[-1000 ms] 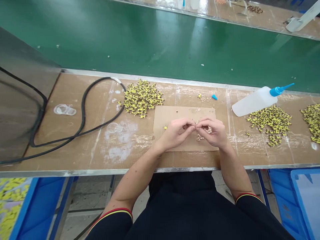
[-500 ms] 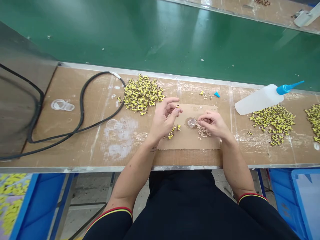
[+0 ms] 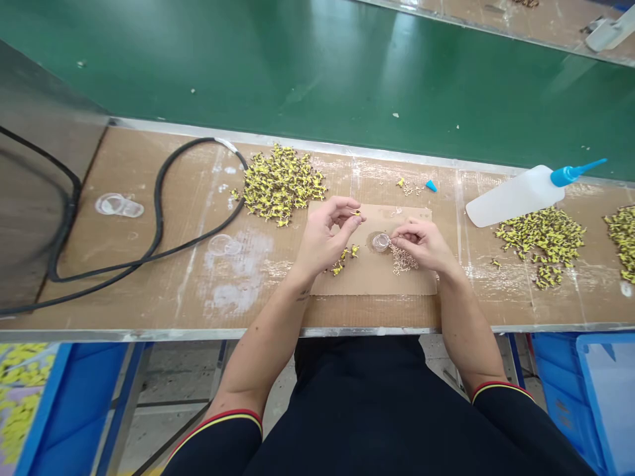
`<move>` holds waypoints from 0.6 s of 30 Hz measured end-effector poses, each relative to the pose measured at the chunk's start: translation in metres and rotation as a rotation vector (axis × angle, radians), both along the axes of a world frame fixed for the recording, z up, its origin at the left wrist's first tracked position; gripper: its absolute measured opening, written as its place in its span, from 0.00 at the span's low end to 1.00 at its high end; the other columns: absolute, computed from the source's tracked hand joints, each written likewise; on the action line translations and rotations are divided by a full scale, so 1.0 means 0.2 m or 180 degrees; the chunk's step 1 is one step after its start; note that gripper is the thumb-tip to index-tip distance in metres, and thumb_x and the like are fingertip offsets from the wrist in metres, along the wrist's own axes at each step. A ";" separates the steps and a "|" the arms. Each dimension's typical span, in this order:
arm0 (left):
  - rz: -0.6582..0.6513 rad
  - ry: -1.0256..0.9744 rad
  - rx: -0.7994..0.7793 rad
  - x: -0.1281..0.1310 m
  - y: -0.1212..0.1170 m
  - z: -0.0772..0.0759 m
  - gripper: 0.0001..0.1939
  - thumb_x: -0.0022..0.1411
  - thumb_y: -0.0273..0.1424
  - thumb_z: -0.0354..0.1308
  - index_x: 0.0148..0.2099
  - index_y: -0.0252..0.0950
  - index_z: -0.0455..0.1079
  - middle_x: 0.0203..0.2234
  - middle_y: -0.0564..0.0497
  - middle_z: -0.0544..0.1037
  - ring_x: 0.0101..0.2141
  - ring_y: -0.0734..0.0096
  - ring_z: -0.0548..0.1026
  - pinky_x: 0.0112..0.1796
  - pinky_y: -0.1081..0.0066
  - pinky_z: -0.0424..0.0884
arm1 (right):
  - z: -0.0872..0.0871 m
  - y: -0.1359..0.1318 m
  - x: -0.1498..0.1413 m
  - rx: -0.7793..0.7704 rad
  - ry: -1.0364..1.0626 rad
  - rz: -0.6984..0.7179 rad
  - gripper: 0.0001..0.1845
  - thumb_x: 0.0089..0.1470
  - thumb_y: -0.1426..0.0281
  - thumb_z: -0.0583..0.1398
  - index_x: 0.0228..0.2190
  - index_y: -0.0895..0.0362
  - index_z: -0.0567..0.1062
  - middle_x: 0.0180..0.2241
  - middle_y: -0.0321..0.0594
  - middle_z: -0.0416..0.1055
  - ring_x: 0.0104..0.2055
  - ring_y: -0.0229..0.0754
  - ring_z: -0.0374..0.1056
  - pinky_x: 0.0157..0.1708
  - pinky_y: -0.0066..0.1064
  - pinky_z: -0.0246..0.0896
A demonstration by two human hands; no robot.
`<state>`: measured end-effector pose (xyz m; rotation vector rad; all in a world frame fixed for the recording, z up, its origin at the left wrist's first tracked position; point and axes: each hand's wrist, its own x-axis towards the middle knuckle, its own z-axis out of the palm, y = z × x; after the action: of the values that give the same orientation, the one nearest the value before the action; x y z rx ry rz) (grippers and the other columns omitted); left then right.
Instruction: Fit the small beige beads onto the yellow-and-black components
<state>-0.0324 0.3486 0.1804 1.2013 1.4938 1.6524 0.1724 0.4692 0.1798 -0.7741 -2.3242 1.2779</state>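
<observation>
- Now holds left hand (image 3: 323,236) apart from right hand (image 3: 423,246), no longer fingertip to fingertip as a second ago.
- Pinches a small yellow piece (image 3: 356,213) between left thumb and fingers, above the cardboard sheet (image 3: 377,281).
- Curls right fingers beside a clear dish (image 3: 381,242); cannot tell whether grasping anything.
- Has tiny pale pieces (image 3: 403,262) under and beside right hand, loose yellow pieces (image 3: 338,269) beside left hand's heel.
- Includes a yellow heap (image 3: 282,185) beyond left hand, on the table (image 3: 149,304).
</observation>
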 end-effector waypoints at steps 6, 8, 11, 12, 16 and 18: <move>-0.0174 -0.0322 -0.0029 0.01 0.00 0.00 0.07 0.63 0.31 0.64 0.42 0.35 0.71 0.34 0.49 0.82 0.37 0.72 0.81 0.39 0.72 0.75 | 0.04 -0.02 0.01 -0.0078 0.0234 -0.0155 0.03 0.53 0.71 0.65 0.29 0.56 0.81 0.25 0.34 0.66 0.24 0.34 0.56 0.25 0.30 0.51; -0.0318 -0.0547 -0.0077 0.03 -0.01 0.00 0.08 0.64 0.32 0.64 0.42 0.35 0.70 0.33 0.49 0.82 0.36 0.72 0.81 0.38 0.72 0.75 | 0.06 -0.04 0.02 -0.0012 0.0494 -0.0251 0.03 0.53 0.72 0.65 0.28 0.55 0.80 0.24 0.33 0.64 0.24 0.35 0.56 0.25 0.30 0.52; -0.0663 -0.0925 -0.0133 0.08 -0.02 0.01 0.12 0.64 0.35 0.66 0.42 0.36 0.67 0.32 0.48 0.82 0.35 0.72 0.81 0.36 0.72 0.76 | 0.08 -0.08 0.02 0.0145 0.1012 -0.0333 0.03 0.52 0.72 0.65 0.27 0.54 0.79 0.23 0.32 0.63 0.26 0.37 0.58 0.27 0.31 0.54; -0.0777 -0.1039 -0.0141 0.10 -0.02 0.02 0.13 0.64 0.37 0.66 0.41 0.36 0.67 0.32 0.48 0.82 0.34 0.72 0.81 0.36 0.72 0.76 | 0.08 -0.09 0.02 0.0190 0.1160 -0.0344 0.03 0.52 0.72 0.65 0.27 0.53 0.78 0.23 0.33 0.63 0.26 0.37 0.58 0.28 0.31 0.55; -0.0998 -0.1312 -0.0163 0.16 -0.02 0.02 0.18 0.62 0.43 0.68 0.41 0.36 0.67 0.32 0.49 0.83 0.32 0.73 0.80 0.35 0.72 0.76 | 0.08 -0.13 0.01 0.0240 0.1297 -0.0436 0.05 0.55 0.66 0.64 0.27 0.52 0.77 0.23 0.34 0.63 0.26 0.39 0.58 0.27 0.33 0.56; -0.1007 -0.1340 -0.0204 0.17 -0.02 0.01 0.19 0.61 0.44 0.69 0.42 0.37 0.68 0.32 0.49 0.83 0.32 0.73 0.80 0.34 0.72 0.76 | 0.08 -0.14 0.00 0.0215 0.1226 -0.0512 0.08 0.56 0.63 0.64 0.27 0.52 0.76 0.23 0.35 0.63 0.27 0.40 0.58 0.28 0.34 0.57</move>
<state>0.0018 0.3439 0.1828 0.9254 1.0304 1.5118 0.1731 0.4408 0.1964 -0.6152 -1.9468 1.1553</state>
